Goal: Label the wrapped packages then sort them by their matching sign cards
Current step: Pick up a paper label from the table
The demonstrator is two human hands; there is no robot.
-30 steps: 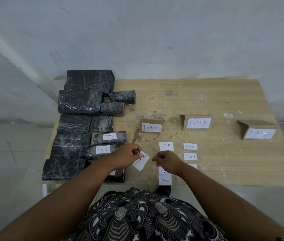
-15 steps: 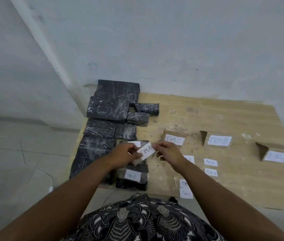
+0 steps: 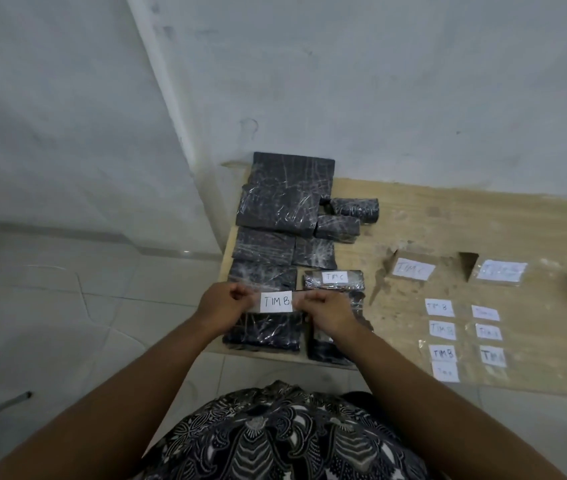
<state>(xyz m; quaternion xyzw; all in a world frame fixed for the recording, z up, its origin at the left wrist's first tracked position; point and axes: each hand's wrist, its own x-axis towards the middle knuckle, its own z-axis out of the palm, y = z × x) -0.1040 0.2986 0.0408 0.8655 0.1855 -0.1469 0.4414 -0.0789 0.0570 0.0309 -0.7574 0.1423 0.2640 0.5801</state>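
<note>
Tabletop [image 3: 448,216], pale scuffed wood, fills centre to right of frame, against the wall. Left edge: black wrapped packages [image 3: 285,202] packed close in rows; one [image 3: 334,279] carries a "TIM C" label. Mid-right: three folded sign cards [image 3: 412,269] in a row, rightmost cut by frame edge. Lower right: loose labels [image 3: 441,329] in two columns, several reading "TIM B".

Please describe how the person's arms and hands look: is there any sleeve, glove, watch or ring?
Both forearms are bare, with no sleeve visible. The left hand and right hand wear no gloves, and no watch or ring shows. The shirt below has a black and white swirling pattern.
</note>
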